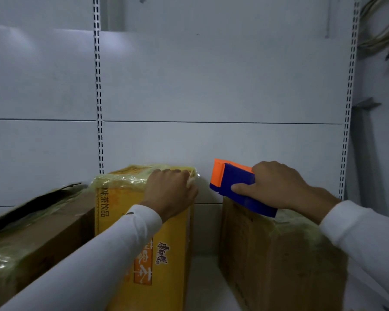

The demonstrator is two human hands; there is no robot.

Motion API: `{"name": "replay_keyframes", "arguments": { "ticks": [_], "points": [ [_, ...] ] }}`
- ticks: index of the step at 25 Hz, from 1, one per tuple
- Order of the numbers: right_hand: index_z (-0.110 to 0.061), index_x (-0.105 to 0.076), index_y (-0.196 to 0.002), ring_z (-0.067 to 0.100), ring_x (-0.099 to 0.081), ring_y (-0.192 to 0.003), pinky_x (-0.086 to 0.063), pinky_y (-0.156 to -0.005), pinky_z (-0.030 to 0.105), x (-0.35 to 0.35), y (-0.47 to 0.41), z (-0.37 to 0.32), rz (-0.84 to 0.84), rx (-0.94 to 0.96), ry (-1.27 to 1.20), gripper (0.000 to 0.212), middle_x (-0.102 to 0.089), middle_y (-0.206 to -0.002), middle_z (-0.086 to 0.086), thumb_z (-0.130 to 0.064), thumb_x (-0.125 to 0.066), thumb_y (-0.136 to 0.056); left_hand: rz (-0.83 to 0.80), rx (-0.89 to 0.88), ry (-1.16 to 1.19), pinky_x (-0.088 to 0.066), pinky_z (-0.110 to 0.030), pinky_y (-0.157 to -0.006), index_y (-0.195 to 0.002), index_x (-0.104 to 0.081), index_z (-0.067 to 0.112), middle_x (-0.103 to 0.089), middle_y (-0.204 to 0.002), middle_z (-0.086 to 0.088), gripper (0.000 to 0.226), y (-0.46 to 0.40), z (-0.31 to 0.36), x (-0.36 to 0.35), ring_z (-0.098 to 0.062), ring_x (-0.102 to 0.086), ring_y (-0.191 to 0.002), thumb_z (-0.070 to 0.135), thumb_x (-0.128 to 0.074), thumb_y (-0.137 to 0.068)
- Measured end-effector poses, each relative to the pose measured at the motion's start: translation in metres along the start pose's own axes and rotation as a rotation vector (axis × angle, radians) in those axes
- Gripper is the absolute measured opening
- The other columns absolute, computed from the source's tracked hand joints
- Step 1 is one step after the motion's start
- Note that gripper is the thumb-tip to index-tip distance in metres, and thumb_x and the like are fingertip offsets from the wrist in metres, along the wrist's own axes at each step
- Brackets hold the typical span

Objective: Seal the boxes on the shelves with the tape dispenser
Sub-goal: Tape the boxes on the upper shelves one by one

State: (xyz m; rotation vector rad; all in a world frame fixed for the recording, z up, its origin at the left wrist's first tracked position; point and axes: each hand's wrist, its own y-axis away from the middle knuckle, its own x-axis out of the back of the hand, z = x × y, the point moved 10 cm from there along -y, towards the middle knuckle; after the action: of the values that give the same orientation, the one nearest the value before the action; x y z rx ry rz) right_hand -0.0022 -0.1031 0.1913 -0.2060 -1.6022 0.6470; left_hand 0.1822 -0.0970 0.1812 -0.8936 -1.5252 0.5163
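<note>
Head cam: I'm facing a white shelf back panel (211, 86) with slotted uprights. Three boxes on the shelf.

Left hand (171, 191) sits on the top far right corner of the yellow box (142, 232), fingers curled over its edge, gripping where glossy tape film covers the top. White sleeve (88, 254) runs down to bottom-left of frame.

Right hand (276, 187) holds the tape dispenser (236, 182), blue body with orange front end; thumb lies along the blue side, fingers wrapped over the top. Dispenser rests on the top far left edge of the brown box on the right (274, 254), orange end pointing toward the back panel.

Gap between yellow and right brown box. A third brown box (32, 232) stands just left of the yellow one, top flap partly lifted, tape film wrinkled across it.

Loose cables (384, 30) at top right.
</note>
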Motion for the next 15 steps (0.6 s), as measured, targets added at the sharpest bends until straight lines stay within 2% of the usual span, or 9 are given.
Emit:
{"name": "replay_keyframes", "arguments": {
  "ticks": [1, 2, 3, 4, 5, 7, 9, 12, 15],
  "points": [
    [-0.019, -0.051, -0.077, 0.012, -0.058, -0.06, -0.038, -0.051, 0.022, 0.001, 0.001, 0.003, 0.01, 0.003, -0.022, 0.05, -0.059, -0.069, -0.003, -0.069, -0.054, -0.083, -0.03, -0.04, 0.098, -0.045, -0.029, -0.082, -0.111, -0.058, 0.023, -0.065, -0.117, -0.001, 0.05, 0.002, -0.006, 0.001, -0.019, -0.06, -0.094, 0.063, -0.041, -0.088],
    [-0.018, -0.053, -0.079, 0.012, -0.06, -0.061, -0.04, -0.051, 0.022, 0.002, 0.001, 0.007, 0.021, 0.009, -0.032, 0.051, -0.06, -0.071, -0.003, -0.069, -0.054, -0.083, -0.079, -0.082, 0.176, -0.041, -0.031, -0.096, -0.129, -0.052, 0.024, -0.056, -0.133, 0.0, 0.068, 0.006, -0.015, 0.004, -0.019, -0.055, -0.115, 0.072, -0.04, -0.083],
    [-0.017, -0.055, -0.081, 0.013, -0.061, -0.062, -0.041, -0.052, 0.023, 0.003, 0.001, 0.01, 0.032, 0.017, -0.039, 0.052, -0.061, -0.072, -0.002, -0.069, -0.053, -0.083, -0.131, -0.12, 0.187, -0.032, -0.032, -0.106, -0.139, -0.043, 0.025, -0.046, -0.144, 0.002, 0.084, 0.01, -0.026, 0.007, -0.018, -0.044, -0.129, 0.081, -0.036, -0.077],
    [-0.016, -0.057, -0.083, 0.014, -0.062, -0.064, -0.044, -0.055, 0.025, 0.005, 0.0, 0.014, 0.044, 0.025, -0.057, 0.053, -0.063, -0.073, -0.001, -0.069, -0.054, -0.082, -0.18, -0.12, 0.133, -0.026, -0.033, -0.11, -0.142, -0.039, 0.027, -0.041, -0.148, 0.003, 0.094, 0.013, -0.042, 0.007, -0.017, -0.039, -0.134, 0.088, -0.028, -0.071],
    [-0.016, -0.058, -0.084, 0.015, -0.063, -0.065, -0.047, -0.058, 0.027, 0.006, -0.002, 0.019, 0.05, 0.026, -0.085, 0.054, -0.064, -0.074, -0.001, -0.069, -0.054, -0.082, -0.227, -0.096, 0.05, -0.027, -0.034, -0.11, -0.141, -0.041, 0.029, -0.043, -0.146, 0.004, 0.101, 0.017, -0.056, 0.004, -0.017, -0.041, -0.132, 0.092, -0.018, -0.065],
    [-0.016, -0.059, -0.086, 0.014, -0.064, -0.065, -0.05, -0.06, 0.028, 0.006, -0.007, 0.022, 0.032, 0.033, -0.129, 0.053, -0.064, -0.074, -0.001, -0.069, -0.055, -0.081, -0.252, -0.035, -0.071, -0.039, -0.035, -0.102, -0.134, -0.05, 0.031, -0.054, -0.137, 0.005, 0.108, 0.02, -0.067, -0.002, -0.018, -0.053, -0.121, 0.095, -0.003, -0.061],
    [-0.018, -0.057, -0.084, 0.013, -0.063, -0.064, -0.047, -0.056, 0.025, 0.005, -0.012, 0.022, 0.025, 0.057, -0.142, 0.051, -0.062, -0.073, -0.003, -0.069, -0.055, -0.082, -0.207, -0.001, -0.111, -0.045, -0.036, -0.093, -0.128, -0.056, 0.031, -0.061, -0.129, 0.005, 0.1, 0.012, -0.051, -0.01, -0.019, -0.059, -0.112, 0.092, -0.009, -0.063],
    [-0.018, -0.056, -0.081, 0.013, -0.062, -0.063, -0.046, -0.055, 0.025, 0.01, -0.013, 0.028, 0.058, 0.063, -0.066, 0.053, -0.063, -0.072, -0.003, -0.071, -0.053, -0.081, -0.176, 0.024, -0.169, -0.047, -0.037, -0.087, -0.122, -0.057, 0.03, -0.065, -0.12, 0.005, 0.086, -0.004, -0.023, -0.022, -0.02, -0.062, -0.103, 0.086, -0.018, -0.071],
    [-0.015, -0.058, -0.077, 0.015, -0.061, -0.061, -0.047, -0.057, 0.03, 0.018, -0.005, 0.05, 0.075, 0.006, -0.033, 0.055, -0.062, -0.069, 0.0, -0.07, -0.053, -0.081, -0.183, 0.053, -0.165, -0.044, -0.038, -0.089, -0.124, -0.055, 0.028, -0.063, -0.121, 0.003, 0.07, -0.013, -0.007, -0.031, -0.021, -0.06, -0.105, 0.078, -0.033, -0.081]
  ]
}}
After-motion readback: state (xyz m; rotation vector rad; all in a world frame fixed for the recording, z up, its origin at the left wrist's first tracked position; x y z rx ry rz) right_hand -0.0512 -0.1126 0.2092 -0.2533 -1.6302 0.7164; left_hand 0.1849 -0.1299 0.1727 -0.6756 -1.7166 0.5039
